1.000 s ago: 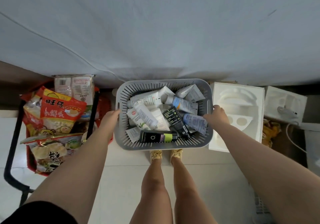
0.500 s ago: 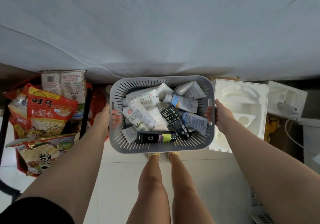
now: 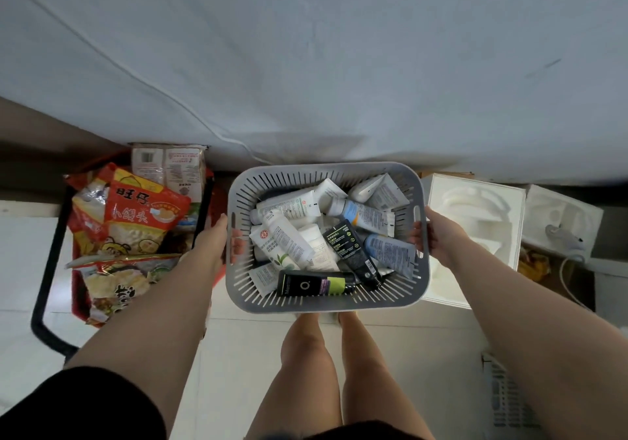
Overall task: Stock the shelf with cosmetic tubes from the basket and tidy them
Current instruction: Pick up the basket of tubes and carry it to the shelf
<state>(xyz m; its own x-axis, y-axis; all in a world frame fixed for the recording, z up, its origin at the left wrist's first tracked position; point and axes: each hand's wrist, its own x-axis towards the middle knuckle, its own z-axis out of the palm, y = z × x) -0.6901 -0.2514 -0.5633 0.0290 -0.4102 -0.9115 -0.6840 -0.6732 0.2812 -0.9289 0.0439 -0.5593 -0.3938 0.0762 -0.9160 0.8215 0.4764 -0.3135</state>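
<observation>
A grey slotted basket (image 3: 326, 303) hangs above the floor in front of my legs, held by both side handles. My left hand (image 3: 217, 239) grips its left handle, with fingertips showing through the slot. On the right handle my right hand (image 3: 438, 235) is curled the same way. Inside lie several cosmetic tubes: a white tube with a red logo (image 3: 282, 235), a black tube with a green band (image 3: 316, 283), a black labelled tube (image 3: 350, 249) and a pale blue tube (image 3: 390, 249). No shelf is in sight.
A red basket with a black frame (image 3: 51, 263), full of snack bags (image 3: 136, 215), stands on the floor at the left. White foam packing blocks (image 3: 475, 232) lie at the right. A pale wall with a white cable (image 3: 190, 113) rises ahead. A white slotted crate (image 3: 509, 399) sits at lower right.
Both hands have closed on the basket's handles and lifted it off the floor toward me; it now covers my feet.
</observation>
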